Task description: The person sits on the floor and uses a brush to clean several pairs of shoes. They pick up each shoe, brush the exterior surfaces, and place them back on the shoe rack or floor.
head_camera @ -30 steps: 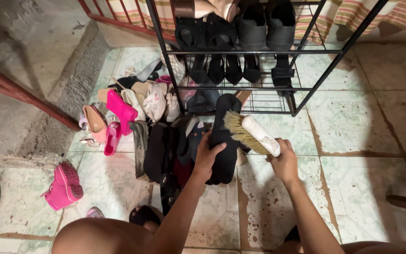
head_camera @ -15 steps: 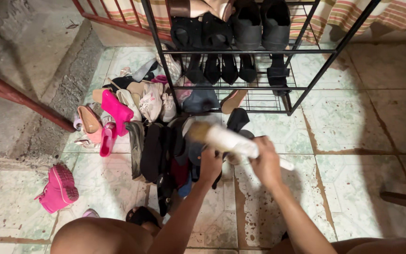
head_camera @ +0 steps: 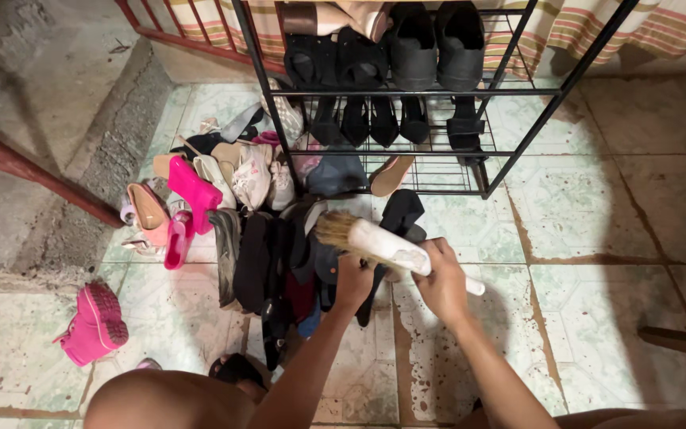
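Since a moment ago the white-backed brush [head_camera: 375,242] has swung left, away from the black shoe's upper end, and now lies slanted across it, its pale bristles pointing up and left over the pile of dark footwear [head_camera: 275,254]. The person's right hand [head_camera: 441,280] is wrapped firmly around the brush handle, fingers curled closed on it. The left hand [head_camera: 353,280] grips the black shoe [head_camera: 387,238] near its lower part, fingers closed around it, holding it just above the tiled floor [head_camera: 597,206]. The shoe sits directly in front of the black metal shoe rack [head_camera: 510,151], whose shelves carry rows of dark shoes. To the left lies a heap of pink, white and tan shoes, with one bright pink boot [head_camera: 93,324] lying apart near the person's knee.
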